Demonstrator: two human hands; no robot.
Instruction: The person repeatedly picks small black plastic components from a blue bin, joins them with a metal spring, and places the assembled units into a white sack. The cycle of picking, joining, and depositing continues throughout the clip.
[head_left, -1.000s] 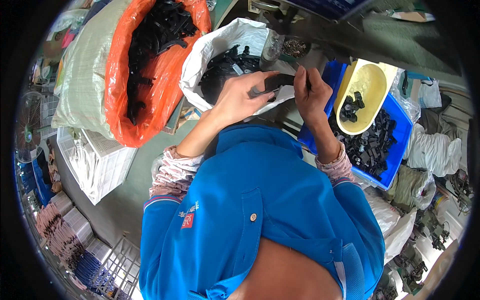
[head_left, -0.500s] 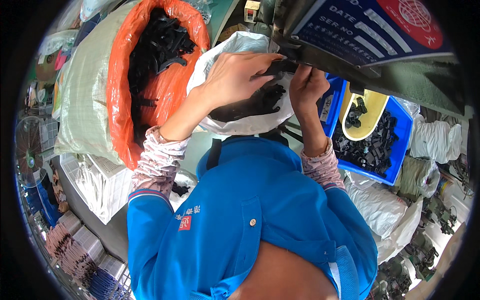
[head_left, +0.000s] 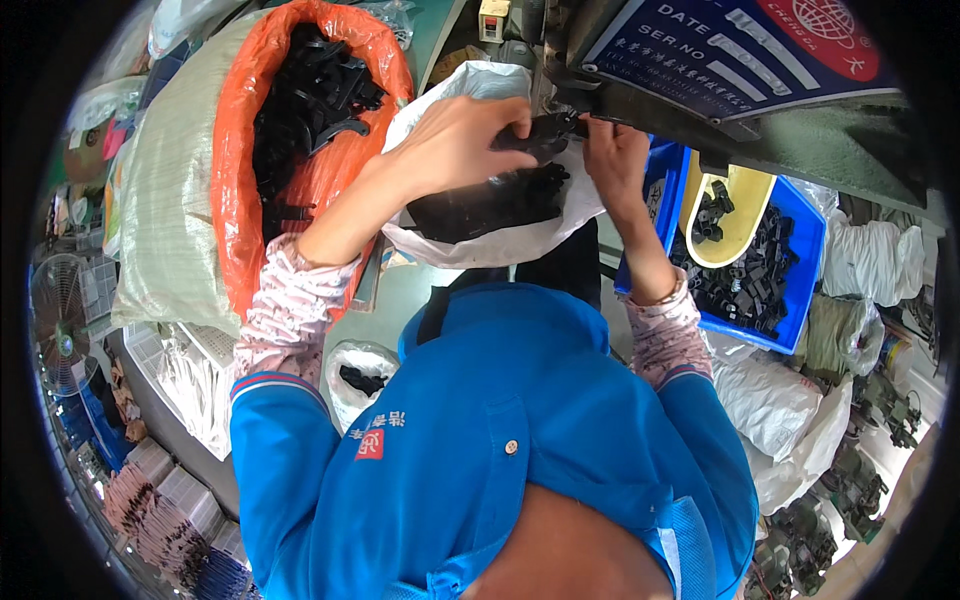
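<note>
My left hand is curled round a black plastic part, thumb below and fingers above. It is above a white bag that holds many dark plastic pieces. The part's far end meets the underside of a dark metal machine. Just right of that end, my right hand has its fingertips pinched together at the machine's edge. What lies between those fingertips is too small and dark to make out.
On the left leans a woven sack with an orange liner, full of black parts. At right, a blue bin holds small black clips and a yellow scoop-shaped tray. A blue plate fronts the machine overhead.
The black part now shows plainly in my left hand, which has closed more around it. My right hand has shifted slightly up, and my forearms have spread a little apart.
</note>
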